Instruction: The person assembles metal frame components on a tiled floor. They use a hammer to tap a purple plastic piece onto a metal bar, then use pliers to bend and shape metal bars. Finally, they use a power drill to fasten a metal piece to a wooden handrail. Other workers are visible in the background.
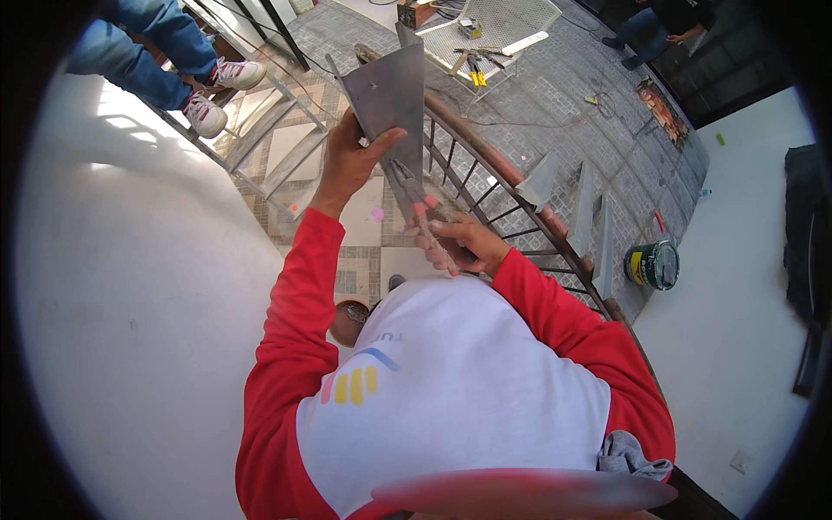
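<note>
A grey bent piece of sheet metal [394,95] stands nearly upright in front of my chest. My left hand [348,169] is closed on its left edge, thumb laid across the face. In my right hand [468,243] is a pair of worn pliers [425,212] with reddish marks on the handles. The plier jaws point up and left and lie against the lower part of the sheet. Whether they grip its edge, I cannot tell. Some of my right fingers are partly hidden by the handles.
A dark metal railing [520,217] curves along my right, with metal strips [582,208] beyond it. At upper left, a person [143,52] is perched by a ladder [269,143]. A white mesh table [511,17] holds tools. A bucket [652,265] stands right; another person [663,30] is at upper right.
</note>
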Demonstrator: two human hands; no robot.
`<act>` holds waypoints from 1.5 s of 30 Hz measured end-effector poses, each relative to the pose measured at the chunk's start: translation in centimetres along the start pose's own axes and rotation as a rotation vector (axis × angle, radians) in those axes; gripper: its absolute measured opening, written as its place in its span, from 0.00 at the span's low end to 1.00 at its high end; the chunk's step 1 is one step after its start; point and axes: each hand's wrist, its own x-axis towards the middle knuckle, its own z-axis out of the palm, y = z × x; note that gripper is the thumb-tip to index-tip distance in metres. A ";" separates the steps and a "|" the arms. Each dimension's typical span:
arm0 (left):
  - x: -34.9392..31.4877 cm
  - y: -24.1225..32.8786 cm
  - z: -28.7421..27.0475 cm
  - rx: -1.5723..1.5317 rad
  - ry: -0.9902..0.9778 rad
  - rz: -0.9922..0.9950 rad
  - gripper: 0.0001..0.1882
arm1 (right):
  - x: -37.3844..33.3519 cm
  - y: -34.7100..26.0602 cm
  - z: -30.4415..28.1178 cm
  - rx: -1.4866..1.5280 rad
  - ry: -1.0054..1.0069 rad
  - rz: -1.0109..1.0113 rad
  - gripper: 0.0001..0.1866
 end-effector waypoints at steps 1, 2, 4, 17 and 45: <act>-0.1 0.0 -0.3 -0.001 0.000 -0.008 0.22 | 0.1 -1.1 -1.3 -0.571 0.093 -0.104 0.24; -0.1 0.0 -0.4 -0.004 -0.001 -0.012 0.22 | 0.1 -1.6 -2.1 -0.974 0.182 -0.186 0.23; -0.1 -0.1 -0.5 0.022 0.018 -0.007 0.21 | 0.0 -3.2 -3.6 -1.350 0.190 -0.360 0.23; 0.5 -0.2 0.0 -0.015 -0.156 -0.066 0.24 | -2.1 -7.0 -2.1 -1.653 0.247 -0.737 0.23; 1.5 -0.5 0.6 0.245 0.237 0.097 0.23 | -1.3 -0.5 -1.4 -0.344 0.265 -0.172 0.26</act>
